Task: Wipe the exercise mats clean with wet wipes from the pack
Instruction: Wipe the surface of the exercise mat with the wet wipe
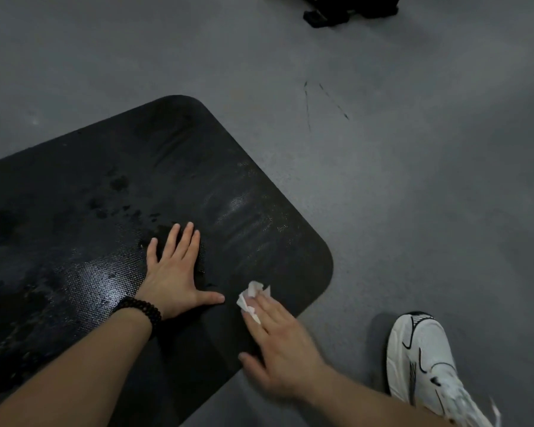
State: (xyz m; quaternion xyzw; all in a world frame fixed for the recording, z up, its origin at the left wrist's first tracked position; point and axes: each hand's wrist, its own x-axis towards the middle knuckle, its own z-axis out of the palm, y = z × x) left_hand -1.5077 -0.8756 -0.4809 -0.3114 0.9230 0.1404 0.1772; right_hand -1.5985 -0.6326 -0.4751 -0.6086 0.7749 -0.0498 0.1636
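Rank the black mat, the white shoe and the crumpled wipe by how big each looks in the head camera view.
1. black mat
2. white shoe, partly cut off
3. wipe, partly under the right hand

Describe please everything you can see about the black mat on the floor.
The black mat lies flat on the grey floor, set at an angle, with rounded corners. Its surface looks like rubber or foam with a fine dotted texture. Wet patches and streaks shine on it, and darker spots show near the middle. The left hand presses flat on it with spread fingers. The right hand presses a crumpled white wipe against it near the right edge. The mat's left part runs out of the picture.
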